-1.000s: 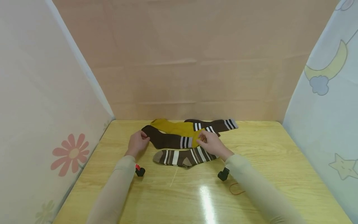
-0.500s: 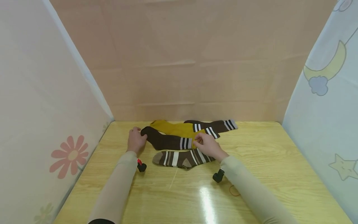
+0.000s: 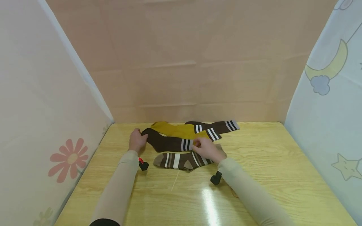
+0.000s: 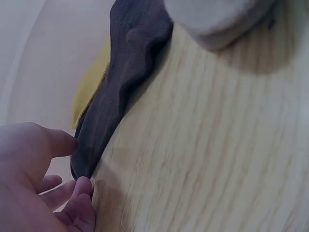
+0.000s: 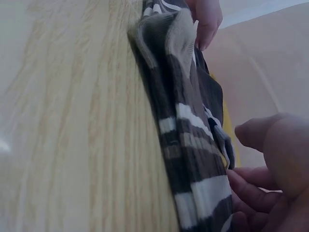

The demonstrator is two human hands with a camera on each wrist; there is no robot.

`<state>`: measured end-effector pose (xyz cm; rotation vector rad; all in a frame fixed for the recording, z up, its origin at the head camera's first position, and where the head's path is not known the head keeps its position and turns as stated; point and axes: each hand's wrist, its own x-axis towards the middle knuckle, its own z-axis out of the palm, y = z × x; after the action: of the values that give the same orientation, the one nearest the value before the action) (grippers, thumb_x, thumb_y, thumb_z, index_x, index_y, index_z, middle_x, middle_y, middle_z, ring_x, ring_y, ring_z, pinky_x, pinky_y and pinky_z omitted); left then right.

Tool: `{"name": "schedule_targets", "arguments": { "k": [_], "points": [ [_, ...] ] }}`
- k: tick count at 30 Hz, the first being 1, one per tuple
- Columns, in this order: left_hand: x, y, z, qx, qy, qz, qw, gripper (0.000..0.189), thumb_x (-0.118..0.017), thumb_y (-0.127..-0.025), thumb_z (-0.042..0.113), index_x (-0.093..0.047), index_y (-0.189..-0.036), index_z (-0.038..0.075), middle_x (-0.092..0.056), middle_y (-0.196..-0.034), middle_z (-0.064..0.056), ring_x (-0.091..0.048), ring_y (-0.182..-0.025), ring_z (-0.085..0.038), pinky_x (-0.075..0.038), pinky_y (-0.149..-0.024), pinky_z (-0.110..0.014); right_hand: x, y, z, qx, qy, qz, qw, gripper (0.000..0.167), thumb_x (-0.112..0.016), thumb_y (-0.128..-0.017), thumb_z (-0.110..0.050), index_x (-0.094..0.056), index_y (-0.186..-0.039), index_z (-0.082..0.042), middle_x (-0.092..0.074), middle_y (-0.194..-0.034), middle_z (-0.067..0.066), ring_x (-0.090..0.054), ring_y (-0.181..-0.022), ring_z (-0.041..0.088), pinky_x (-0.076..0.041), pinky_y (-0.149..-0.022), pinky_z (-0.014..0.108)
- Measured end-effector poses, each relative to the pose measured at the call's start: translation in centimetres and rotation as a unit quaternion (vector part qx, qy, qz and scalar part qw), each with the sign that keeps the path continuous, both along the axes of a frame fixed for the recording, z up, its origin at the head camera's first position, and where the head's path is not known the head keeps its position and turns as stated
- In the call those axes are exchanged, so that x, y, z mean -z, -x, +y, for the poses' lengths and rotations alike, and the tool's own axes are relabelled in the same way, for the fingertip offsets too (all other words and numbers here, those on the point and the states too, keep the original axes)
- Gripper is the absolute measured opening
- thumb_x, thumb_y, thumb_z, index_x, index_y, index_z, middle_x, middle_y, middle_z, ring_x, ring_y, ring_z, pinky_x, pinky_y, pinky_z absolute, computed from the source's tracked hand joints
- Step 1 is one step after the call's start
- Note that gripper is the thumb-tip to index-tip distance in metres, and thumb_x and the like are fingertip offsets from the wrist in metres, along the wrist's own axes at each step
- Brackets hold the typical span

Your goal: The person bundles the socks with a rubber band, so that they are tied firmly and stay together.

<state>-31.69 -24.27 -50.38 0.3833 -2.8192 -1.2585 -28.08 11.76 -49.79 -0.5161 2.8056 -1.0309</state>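
A dark brown sock [image 3: 167, 143] lies flat, its pale striped cuff to the right. My left hand [image 3: 137, 140] is at its toe; in the left wrist view the thumb [image 4: 63, 143] and fingertips meet opposite edges of the toe. My right hand [image 3: 207, 148] is at the cuff, the index fingertip touching its edge and the thumb [image 5: 251, 131] standing apart. Nearer me lies a folded brown, tan and white striped sock [image 3: 176, 160], partly hidden by the right hand. Mustard socks [image 3: 176, 128] with striped cuffs lie behind the dark sock.
Another brown sock [image 3: 216, 126] with a grey striped cuff lies at the table's back edge. A thin orange loop [image 3: 234, 193] sits beside the right forearm. Patterned sheets [image 3: 319, 125] hang left and right of the wooden table [image 3: 282, 163], with a plain backdrop [image 3: 183, 78] behind.
My right hand has moved left and slightly nearer me, from over the mustard sock to the dark sock's cuff. My left hand has shifted a little around the toe. The socks stay about where they were.
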Motion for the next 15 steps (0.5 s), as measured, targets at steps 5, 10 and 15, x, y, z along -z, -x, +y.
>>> {"name": "schedule_targets", "arguments": {
  "k": [5,10,15],
  "points": [
    [0.2,0.3,-0.4,-0.005,-0.012,0.001,0.9999,0.064,-0.059,-0.105,0.023,-0.035,-0.156,-0.006,-0.049,-0.149,-0.029,-0.048,-0.138,-0.046,-0.041,-0.115,-0.056,0.4,0.0,-0.4,0.006,-0.013,0.001,0.9999,0.041,-0.073,-0.1,-0.034,-0.073,-0.125,-0.003,-0.074,-0.105,0.004,-0.069,-0.094,0.018,-0.058,-0.087,0.041],
    [-0.3,0.0,-0.2,0.001,-0.002,0.0,1.0,0.062,-0.063,-0.104,0.02,-0.038,-0.154,-0.007,-0.052,-0.146,-0.03,-0.05,-0.136,-0.046,-0.04,-0.115,-0.056,0.7,0.0,-0.8,0.018,-0.025,0.011,0.9995,0.038,-0.074,-0.099,-0.036,-0.075,-0.121,-0.004,-0.074,-0.104,0.004,-0.069,-0.095,0.019,-0.058,-0.089,0.042],
    [-0.8,-0.3,-0.1,0.01,0.005,-0.018,0.9998,0.057,-0.063,-0.105,0.021,-0.045,-0.149,-0.009,-0.055,-0.145,-0.031,-0.052,-0.136,-0.046,-0.041,-0.115,-0.054,0.9,0.0,-1.1,0.031,-0.039,0.015,0.9987,0.041,-0.073,-0.099,-0.041,-0.074,-0.12,-0.005,-0.075,-0.105,0.004,-0.071,-0.096,0.021,-0.058,-0.088,0.043]
  ]
}}
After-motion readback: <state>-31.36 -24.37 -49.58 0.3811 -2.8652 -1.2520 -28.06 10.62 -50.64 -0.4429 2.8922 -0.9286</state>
